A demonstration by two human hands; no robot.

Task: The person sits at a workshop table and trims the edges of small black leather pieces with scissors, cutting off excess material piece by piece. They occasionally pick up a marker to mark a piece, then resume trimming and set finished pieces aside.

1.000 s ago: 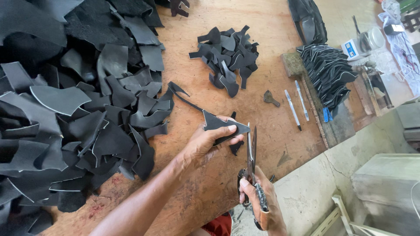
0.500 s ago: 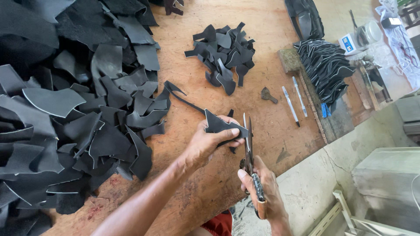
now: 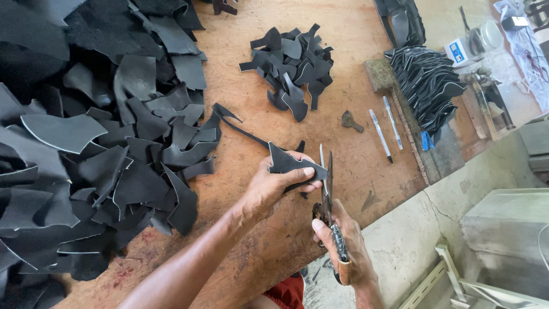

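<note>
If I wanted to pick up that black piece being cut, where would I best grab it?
Probably the broad end of the black piece, coming from the left as the left hand does, thumb on top. That end is wide and flat; the scissors in the right hand stand at its right edge, and its long tail is thin and floppy.

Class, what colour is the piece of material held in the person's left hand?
Black. The piece pinched in the left hand shows best in the head view.

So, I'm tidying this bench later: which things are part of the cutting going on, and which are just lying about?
In use:
left hand
black leather piece
right hand
scissors

Lying about:
two pens
small pile of cut pieces
big heap of black scraps
stacked black pieces
</note>
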